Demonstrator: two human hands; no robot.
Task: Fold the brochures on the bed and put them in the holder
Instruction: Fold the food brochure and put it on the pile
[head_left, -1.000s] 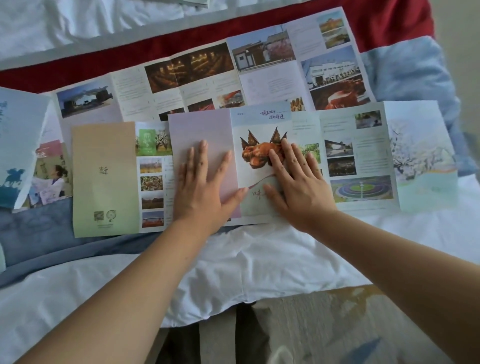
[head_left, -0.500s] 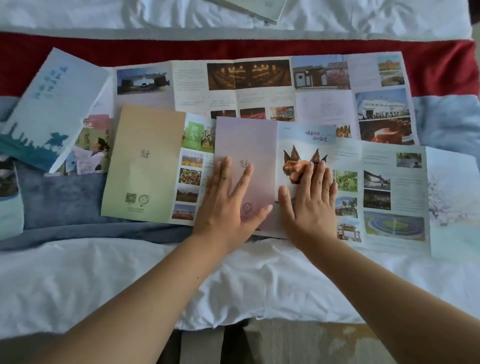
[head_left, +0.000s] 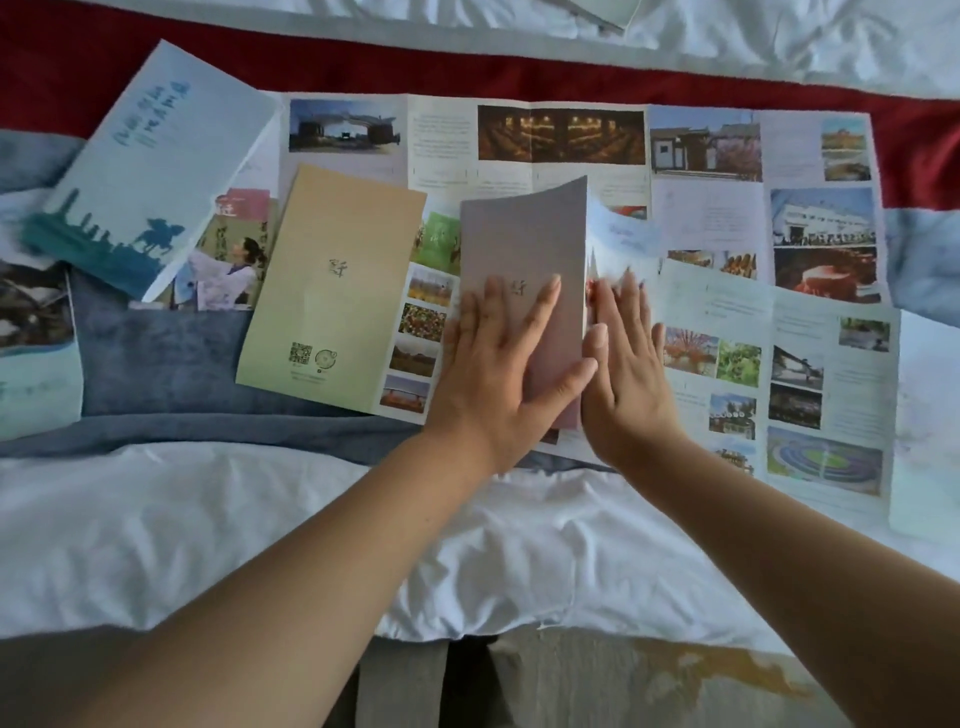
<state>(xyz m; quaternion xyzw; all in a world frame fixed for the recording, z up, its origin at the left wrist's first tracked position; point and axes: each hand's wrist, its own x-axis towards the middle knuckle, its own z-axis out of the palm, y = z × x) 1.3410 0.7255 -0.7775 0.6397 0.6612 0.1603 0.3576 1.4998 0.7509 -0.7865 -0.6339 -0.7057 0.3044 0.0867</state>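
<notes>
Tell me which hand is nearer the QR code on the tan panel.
Left. The left hand presses the mauve panel, right of the QR code; the right hand lies farther right, past that panel.

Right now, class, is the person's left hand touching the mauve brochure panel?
Touching. The head view shows the left hand lying flat on the mauve brochure panel, its straight fingers spread across the panel's face.

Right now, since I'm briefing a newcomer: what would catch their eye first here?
The left hand lies flat on a mauve brochure panel whose top corner curls up, the right hand beside it, at centre. Behind, a long unfolded brochure spans the bed against a red band. A blue brochure lies far left.
</notes>
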